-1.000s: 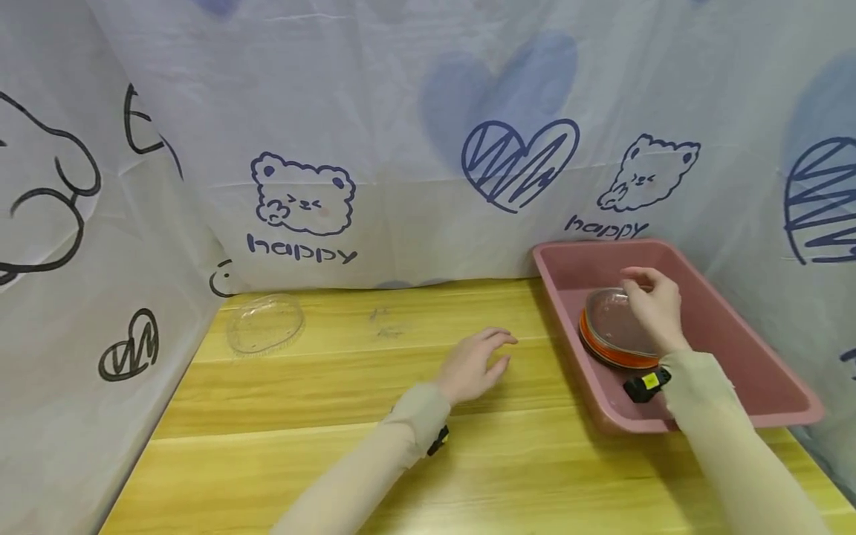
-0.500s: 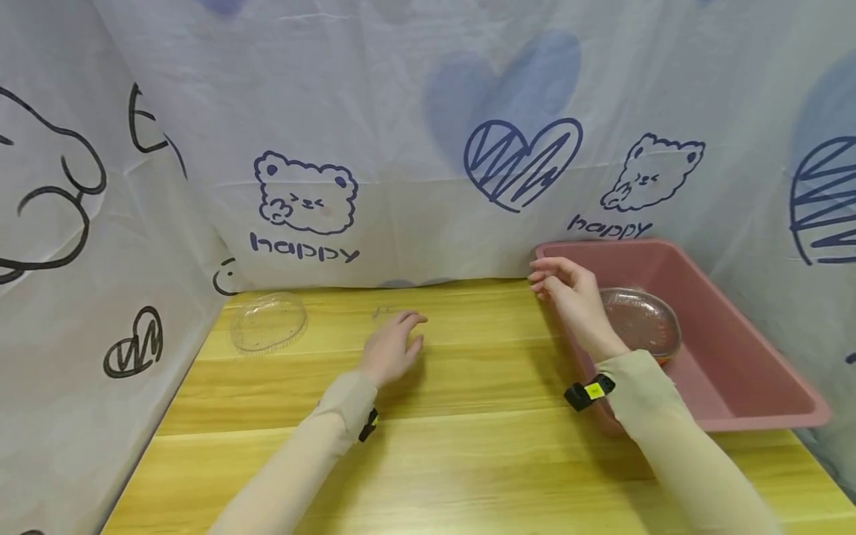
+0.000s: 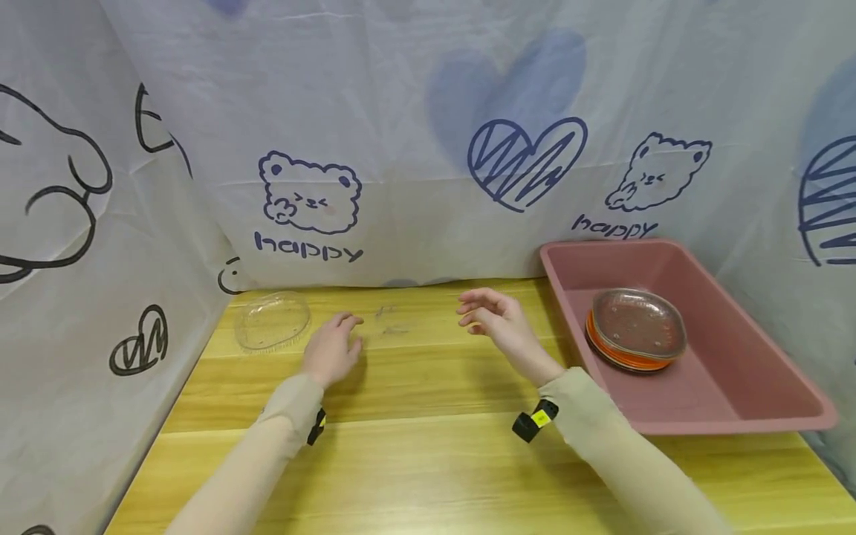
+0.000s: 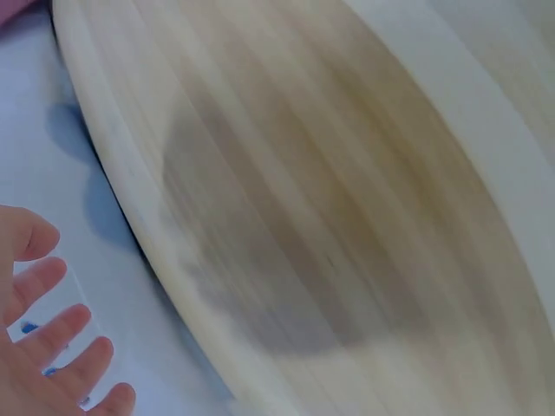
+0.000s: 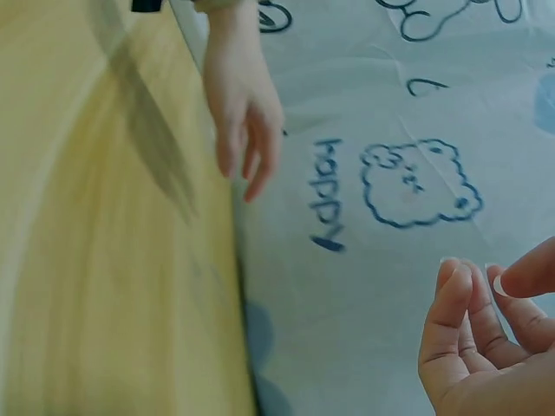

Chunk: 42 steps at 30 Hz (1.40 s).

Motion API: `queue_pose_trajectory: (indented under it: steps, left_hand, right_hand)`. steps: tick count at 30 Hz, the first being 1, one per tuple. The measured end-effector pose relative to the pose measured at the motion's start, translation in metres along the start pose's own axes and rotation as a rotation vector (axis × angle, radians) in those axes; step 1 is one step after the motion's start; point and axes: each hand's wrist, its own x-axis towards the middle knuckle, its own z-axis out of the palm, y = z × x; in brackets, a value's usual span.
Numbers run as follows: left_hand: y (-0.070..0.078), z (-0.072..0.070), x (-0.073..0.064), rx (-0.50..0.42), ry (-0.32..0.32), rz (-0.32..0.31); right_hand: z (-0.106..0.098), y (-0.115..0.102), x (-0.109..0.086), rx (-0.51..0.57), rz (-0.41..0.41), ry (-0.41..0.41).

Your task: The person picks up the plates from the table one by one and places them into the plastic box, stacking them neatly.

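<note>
A clear, oval, shallow plastic dish (image 3: pixel 273 322) lies at the table's far left. Just to its right my left hand (image 3: pixel 331 351) hovers, fingers relaxed and holding nothing; its spread fingers also show in the left wrist view. Over the middle of the table hangs my right hand (image 3: pixel 504 332), its fingers loosely bent with nothing in them. The right wrist view shows those fingers (image 5: pixel 449 303) near the thumb. A stack of oval dishes (image 3: pixel 638 325) sits inside the pink tub (image 3: pixel 709 426), a clear one on top, orange and dark rims below.
The tub stands at the right of the wooden table (image 3: pixel 428 461). A printed cloth (image 3: pixel 414 171) hangs behind the table and along both sides. Faint marks (image 3: pixel 391 329) show on the wood near the back.
My right hand has moved left, out from above the tub to over the table, uncovering the stack. My left hand has moved left toward the clear dish on the table.
</note>
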Motion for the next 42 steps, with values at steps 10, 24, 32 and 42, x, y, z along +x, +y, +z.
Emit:
queue_pose_trajectory:
  steps: [10, 24, 32, 42]
  left_hand:
    - [-0.030, -0.011, -0.006, 0.055, -0.026, -0.132]
    - [-0.065, -0.015, -0.009, 0.095, -0.125, -0.230]
    - [-0.064, -0.013, -0.010, 0.113, -0.146, -0.204]
    - [-0.057, -0.013, -0.009, 0.092, -0.130, -0.187]
  right_hand:
    - [0.030, 0.030, 0.006, 0.285, 0.290, 0.006]
    - [0.040, 0.059, 0.008, 0.365, 0.424, 0.045]
    - [0.045, 0.064, 0.007, 0.363, 0.443, 0.042]
    - [0.045, 0.064, 0.005, 0.349, 0.453, 0.038]
